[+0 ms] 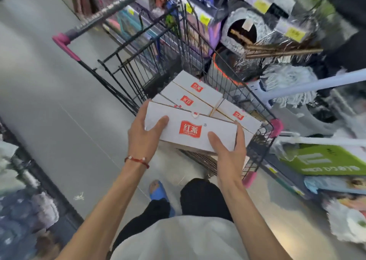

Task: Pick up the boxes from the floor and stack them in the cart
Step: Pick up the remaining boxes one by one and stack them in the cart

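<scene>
Both hands, left hand (145, 134) and right hand (229, 147), grip a white red-logo box (200, 128) over stacked boxes (195, 97) in the wire cart (263, 139).

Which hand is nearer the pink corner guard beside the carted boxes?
Right. The right hand grips the box at its end nearest the pink corner guard; the left hand holds the opposite end.

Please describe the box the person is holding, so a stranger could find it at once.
Find the black wire shopping cart with pink corners. At its near end, one flat white cardboard box with a red logo is held over the stacked white boxes. Only this one is gripped by the left hand and right hand.
</scene>
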`<action>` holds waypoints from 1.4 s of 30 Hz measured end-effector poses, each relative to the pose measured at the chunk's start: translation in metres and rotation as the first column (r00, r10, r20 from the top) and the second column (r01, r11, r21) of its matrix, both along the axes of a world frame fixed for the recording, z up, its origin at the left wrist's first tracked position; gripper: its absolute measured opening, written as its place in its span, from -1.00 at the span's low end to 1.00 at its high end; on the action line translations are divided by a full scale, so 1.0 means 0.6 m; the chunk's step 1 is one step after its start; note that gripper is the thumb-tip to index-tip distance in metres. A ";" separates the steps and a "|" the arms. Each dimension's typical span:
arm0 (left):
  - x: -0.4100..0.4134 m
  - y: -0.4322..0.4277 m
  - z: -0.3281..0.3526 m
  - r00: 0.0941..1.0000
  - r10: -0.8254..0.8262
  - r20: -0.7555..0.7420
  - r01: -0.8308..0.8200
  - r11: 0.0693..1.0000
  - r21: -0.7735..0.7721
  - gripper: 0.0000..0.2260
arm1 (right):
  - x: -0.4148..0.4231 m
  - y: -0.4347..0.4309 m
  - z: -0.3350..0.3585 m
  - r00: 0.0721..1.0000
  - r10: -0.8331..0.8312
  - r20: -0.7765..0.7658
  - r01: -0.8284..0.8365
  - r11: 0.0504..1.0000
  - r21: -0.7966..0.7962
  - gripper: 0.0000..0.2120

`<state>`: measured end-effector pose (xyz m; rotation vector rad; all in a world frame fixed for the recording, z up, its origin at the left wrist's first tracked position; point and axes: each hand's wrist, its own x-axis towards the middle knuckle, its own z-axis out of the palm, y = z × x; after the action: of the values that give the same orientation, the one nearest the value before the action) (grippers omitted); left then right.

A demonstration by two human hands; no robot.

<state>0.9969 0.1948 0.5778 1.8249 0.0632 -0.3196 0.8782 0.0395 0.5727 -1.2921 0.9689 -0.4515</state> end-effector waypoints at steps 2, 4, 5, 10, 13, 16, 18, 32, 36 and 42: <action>0.040 -0.007 -0.006 0.999 -0.045 -0.014 0.045 0.999 -0.003 -0.47 | 0.027 0.000 0.000 0.998 -0.055 -0.001 0.055 0.998 -0.003 -0.20; 0.081 -0.022 -0.011 0.995 -0.092 -0.028 0.092 0.996 0.000 -0.46 | 0.055 -0.009 -0.004 0.995 -0.095 -0.003 0.095 0.995 -0.012 -0.21; 0.100 -0.032 -0.015 0.993 -0.115 -0.026 0.115 0.993 -0.003 -0.45 | 0.067 -0.016 -0.008 0.994 -0.112 -0.004 0.112 0.993 -0.021 -0.20; 0.187 -0.107 -0.027 0.967 -0.254 0.033 0.254 0.967 0.014 -0.46 | 0.133 -0.073 -0.020 0.981 -0.194 0.000 0.194 0.980 -0.040 -0.21; 0.243 -0.160 -0.035 0.943 -0.331 0.037 0.330 0.943 0.033 -0.46 | 0.171 -0.117 -0.021 0.974 -0.225 0.007 0.225 0.973 -0.053 -0.21; 0.291 -0.208 -0.043 0.923 -0.379 0.070 0.376 0.925 0.056 -0.43 | 0.205 -0.160 -0.023 0.978 -0.209 0.011 0.210 0.975 -0.068 -0.21; 0.317 -0.239 -0.048 0.916 -0.393 0.078 0.391 0.919 0.045 -0.42 | 0.227 -0.189 -0.030 0.979 -0.202 0.016 0.203 0.976 -0.080 -0.19; 0.492 -0.371 -0.124 0.839 -0.545 0.012 0.545 0.838 -0.024 -0.55 | 0.371 -0.302 -0.099 0.977 -0.213 -0.016 0.211 0.973 -0.094 -0.27; 0.522 -0.386 -0.159 0.841 -0.541 -0.008 0.540 0.841 -0.022 -0.50 | 0.398 -0.316 -0.129 0.979 -0.195 -0.055 0.187 0.974 -0.130 -0.35; 0.549 -0.395 -0.215 0.820 -0.557 -0.132 0.564 0.825 0.021 -0.42 | 0.422 -0.312 -0.181 0.963 -0.209 -0.168 0.201 0.977 -0.067 -0.21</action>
<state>1.3260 -0.0419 0.4488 1.8522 -0.3988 -0.8544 1.1312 -0.1475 0.4642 -1.2969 1.2529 -0.5314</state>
